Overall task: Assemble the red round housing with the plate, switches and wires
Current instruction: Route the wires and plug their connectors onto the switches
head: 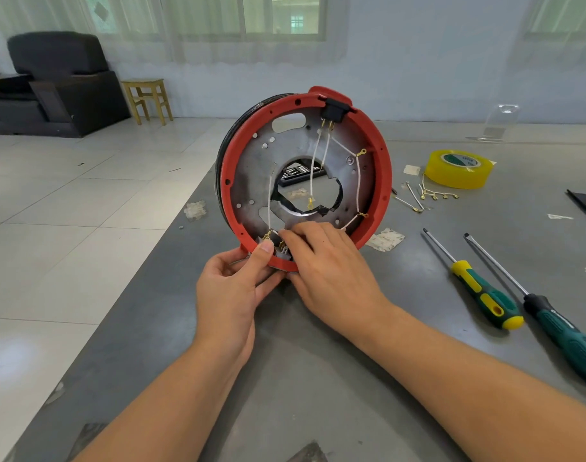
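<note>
With the red housing (305,181) stood on edge on the counter (318,361), the left hand (228,291) grips its bottom rim while the right hand (325,261) pinches at the lower switch (282,250), apparently seating a wire terminal that next needs a firm, square push.

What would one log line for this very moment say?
left hand: grips bottom rim of upright red round plastic housing | right hand: fingertips at small switch terminals, bottom of grey metal plate | white wires: partly attached
</note>
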Demonstrator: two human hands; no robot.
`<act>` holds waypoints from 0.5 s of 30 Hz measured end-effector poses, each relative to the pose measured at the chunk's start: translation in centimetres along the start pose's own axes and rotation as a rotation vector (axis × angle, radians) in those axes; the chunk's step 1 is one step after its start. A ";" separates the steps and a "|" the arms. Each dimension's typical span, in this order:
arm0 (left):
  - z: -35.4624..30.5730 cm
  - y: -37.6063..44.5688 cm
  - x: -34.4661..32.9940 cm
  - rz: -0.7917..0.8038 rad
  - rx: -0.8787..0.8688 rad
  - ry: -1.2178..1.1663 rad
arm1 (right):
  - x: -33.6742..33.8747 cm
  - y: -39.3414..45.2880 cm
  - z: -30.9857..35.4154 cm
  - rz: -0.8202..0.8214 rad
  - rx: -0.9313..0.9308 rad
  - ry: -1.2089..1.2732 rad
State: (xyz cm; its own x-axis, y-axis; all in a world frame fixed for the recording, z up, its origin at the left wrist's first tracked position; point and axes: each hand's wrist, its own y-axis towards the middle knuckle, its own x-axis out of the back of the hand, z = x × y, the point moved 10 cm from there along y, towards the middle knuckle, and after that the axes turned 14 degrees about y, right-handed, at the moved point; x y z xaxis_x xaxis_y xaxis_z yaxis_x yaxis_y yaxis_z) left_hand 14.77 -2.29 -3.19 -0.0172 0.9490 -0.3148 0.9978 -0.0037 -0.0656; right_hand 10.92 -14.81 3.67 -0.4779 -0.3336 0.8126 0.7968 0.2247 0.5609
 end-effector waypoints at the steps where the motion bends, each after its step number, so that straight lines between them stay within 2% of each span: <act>1: 0.0 0.0 0.0 0.004 0.000 0.002 | -0.1 0.0 0.0 0.000 -0.007 0.008; 15: 0.1 0.2 0.1 -0.003 0.021 0.075 | 0.4 0.6 -0.8 0.024 0.018 0.075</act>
State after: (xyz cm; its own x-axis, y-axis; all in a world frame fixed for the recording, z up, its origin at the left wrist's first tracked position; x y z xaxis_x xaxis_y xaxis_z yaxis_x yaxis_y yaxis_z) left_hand 14.99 -2.26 -3.34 -0.0143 0.9699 -0.2429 0.9962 -0.0070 -0.0864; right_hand 11.48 -15.58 4.15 -0.4287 -0.3957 0.8122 0.8008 0.2498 0.5444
